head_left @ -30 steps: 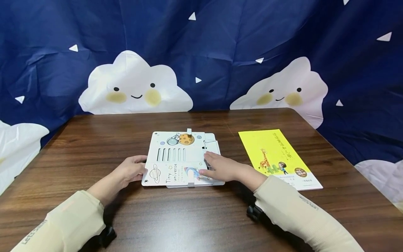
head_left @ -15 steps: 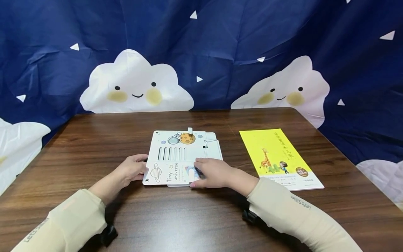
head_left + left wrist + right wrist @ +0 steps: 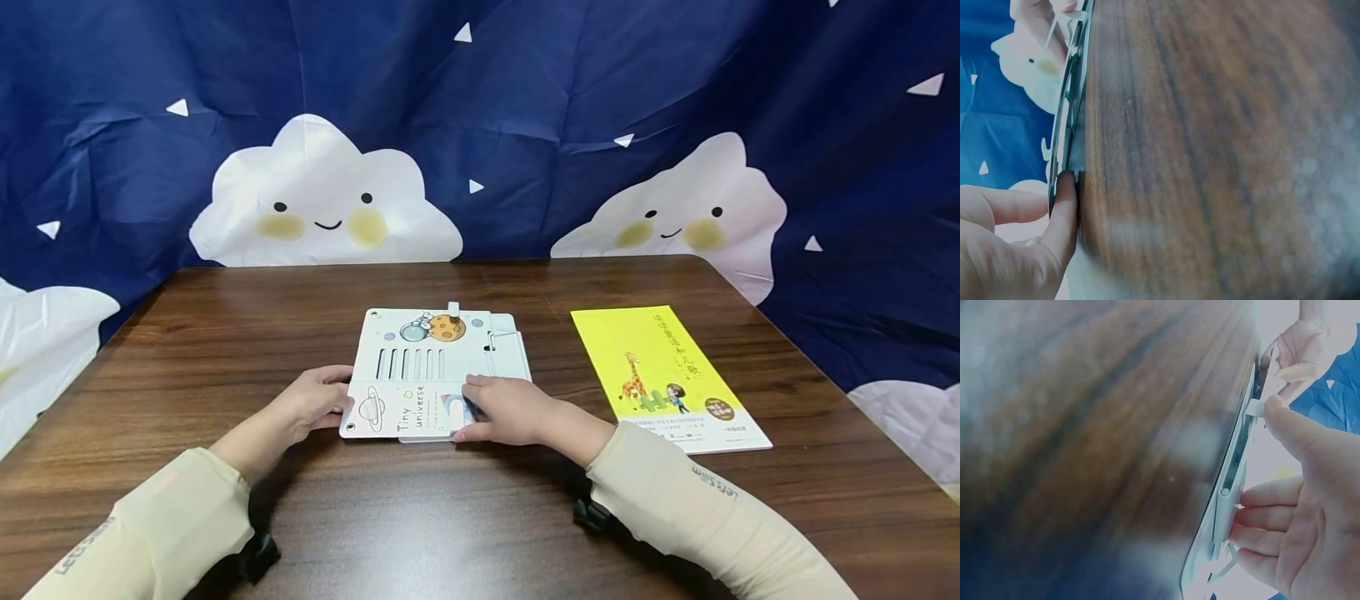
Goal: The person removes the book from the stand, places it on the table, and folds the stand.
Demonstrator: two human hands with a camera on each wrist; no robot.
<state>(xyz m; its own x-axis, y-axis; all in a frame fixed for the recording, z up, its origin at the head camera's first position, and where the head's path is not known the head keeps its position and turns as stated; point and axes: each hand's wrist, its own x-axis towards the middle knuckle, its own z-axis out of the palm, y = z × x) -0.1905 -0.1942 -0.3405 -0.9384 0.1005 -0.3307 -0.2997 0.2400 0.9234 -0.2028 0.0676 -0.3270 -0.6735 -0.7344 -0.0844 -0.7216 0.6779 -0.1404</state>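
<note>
A flat, folded white book stand (image 3: 468, 358) lies on the table, printed with planets, an astronaut and "Tiny universe". My left hand (image 3: 315, 402) pinches its left edge; in the left wrist view the thumb and a finger (image 3: 1065, 209) sit on either side of the thin panel. Over the lower right part rests my right hand (image 3: 510, 410), partly covering a rocket picture. In the right wrist view its thumb touches a small white page clip (image 3: 1255, 407) at the front edge. The other fingers (image 3: 1266, 517) are extended against the panel, beside a bent wire (image 3: 1229, 562).
To the right lies a yellow book (image 3: 656, 350) with a giraffe and a child on its cover. Both rest on a dark wooden table (image 3: 360, 517). Behind it hangs a blue cloth (image 3: 510, 100) printed with clouds.
My right hand has slid left and toward the front edge of the book stand, its thumb now at the front clip. My left hand has kept its hold on the left edge.
</note>
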